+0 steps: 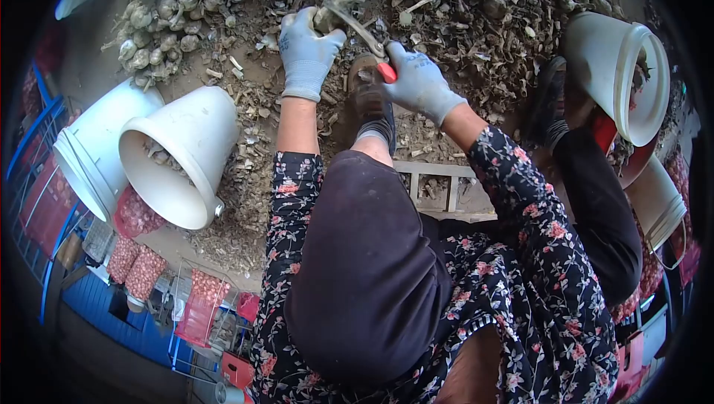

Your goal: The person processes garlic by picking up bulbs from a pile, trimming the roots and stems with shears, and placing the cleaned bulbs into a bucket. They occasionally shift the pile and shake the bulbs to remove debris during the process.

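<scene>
Both my hands wear pale blue-grey gloves. My left hand (307, 51) is closed around a garlic bulb (325, 20), partly hidden by the fingers, with its stem end pointing up and right. In my right hand (420, 81) is a red-handled metal cutter (361, 32), its narrow head reaching across to the garlic's stem just above my left hand. I cannot make out whether its blades touch the stem. Beneath my hands lie dry stalks and husks (476, 69), and a heap of garlic bulbs (175, 14) rises at the upper left.
A tipped white bucket (216, 125) with some garlic inside lies left, beside more white buckets (97, 151). Another white bucket (602, 55) leans at the right. My shoe (368, 88) is just below my hands. Filled net bags (145, 274) stand lower left, near a metal frame (439, 170).
</scene>
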`<state>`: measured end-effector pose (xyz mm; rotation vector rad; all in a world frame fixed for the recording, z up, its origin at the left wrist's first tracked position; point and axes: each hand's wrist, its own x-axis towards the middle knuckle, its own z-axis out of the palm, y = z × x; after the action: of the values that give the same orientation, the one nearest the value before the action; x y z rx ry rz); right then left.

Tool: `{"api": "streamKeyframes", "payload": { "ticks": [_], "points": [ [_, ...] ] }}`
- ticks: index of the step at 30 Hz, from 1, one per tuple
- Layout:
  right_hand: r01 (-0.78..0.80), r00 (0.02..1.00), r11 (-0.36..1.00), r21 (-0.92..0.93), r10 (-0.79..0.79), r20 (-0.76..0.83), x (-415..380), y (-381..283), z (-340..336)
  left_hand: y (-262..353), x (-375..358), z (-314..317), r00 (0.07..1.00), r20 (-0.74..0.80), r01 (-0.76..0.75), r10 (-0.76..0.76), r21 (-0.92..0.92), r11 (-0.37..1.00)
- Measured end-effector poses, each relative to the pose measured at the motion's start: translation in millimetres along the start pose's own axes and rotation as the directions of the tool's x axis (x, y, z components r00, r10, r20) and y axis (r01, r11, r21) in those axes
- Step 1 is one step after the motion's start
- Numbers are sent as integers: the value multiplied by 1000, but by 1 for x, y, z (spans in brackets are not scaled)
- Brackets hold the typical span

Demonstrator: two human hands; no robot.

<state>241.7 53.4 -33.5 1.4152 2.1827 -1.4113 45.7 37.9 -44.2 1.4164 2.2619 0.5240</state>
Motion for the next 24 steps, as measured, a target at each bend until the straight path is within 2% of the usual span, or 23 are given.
{"api": "streamKeyframes", "payload": {
  "ticks": [1, 2, 3, 4, 5, 7, 9, 10, 11, 12, 13, 15, 16, 17, 19, 21, 22, 24],
  "points": [
    [-18, 999, 998, 57, 17, 28, -4, 1, -1, -1, 0, 0, 1000, -2, -4, 4, -2, 1000],
    [13, 1000, 987, 162, -11, -14, -11, 7, 0, -1, -2, 1, 984, 116, 173, -132, -491, 854],
    [11, 1000, 987, 160, -9, -15, -19, 9, -3, -5, -6, 3, 940, 286, 341, -188, -819, 461],
    [-38, 998, 974, 222, 47, -34, -27, 9, -9, -8, -10, 4, 944, 295, 321, -149, -927, 193],
    [-85, 994, 954, 286, 103, -48, -35, 8, -14, -11, -15, 6, 943, 296, 322, -150, -927, 193],
    [-134, 991, 962, 239, 134, 16, -46, 4, -22, -5, -26, 0, 946, 325, 323, -14, -942, -89],
    [18, 999, 999, 49, -15, -50, -52, 8, -22, -2, -30, -5, 938, 345, 345, 12, -933, -101],
    [91, 991, 993, -75, -98, -91, -51, 9, -21, 0, -30, -6, 932, 362, 361, 4, -930, -64],
    [86, 992, 994, -70, -92, -90, -52, 10, -22, 2, -32, -8, 924, 382, 382, -6, -924, -26],
    [82, 990, 980, -179, -101, -102, -51, 3, -29, 3, -33, -10, 927, 375, 373, 12, -926, 62],
    [76, 987, 955, -287, -112, -113, -50, -2, -35, 3, -33, -11, 925, 380, 379, 13, -923, 63],
    [65, 986, 945, -322, -109, -123, -46, -6, -40, 7, -33, -12, 937, 346, 314, 46, -893, 321],
    [65, 992, 926, -372, -99, -72, -45, -9, -45, 10, -33, -13, 946, 321, 271, 35, -849, 454],
    [69, 996, 905, -420, -85, -19, -45, -11, -47, 12, -34, -15, 943, 332, 280, 36, -846, 454],
    [62, 998, 904, -424, -67, 3, -44, -9, -47, 14, -31, -18, 944, 318, 206, 83, -769, 605],
    [68, 996, 890, -451, -87, -22, -45, -6, -44, 18, -32, -19, 947, 316, 212, 61, -755, 620],
    [65, 996, 892, -447, -83, -20, -46, -7, -45, 17, -31, -21, 926, 375, 278, 52, -766, 580],
    [100, 991, 918, -384, -58, 118, -46, -7, -48, 20, -30, -27, 881, 470, 381, 57, -773, 507]
  ]
}}
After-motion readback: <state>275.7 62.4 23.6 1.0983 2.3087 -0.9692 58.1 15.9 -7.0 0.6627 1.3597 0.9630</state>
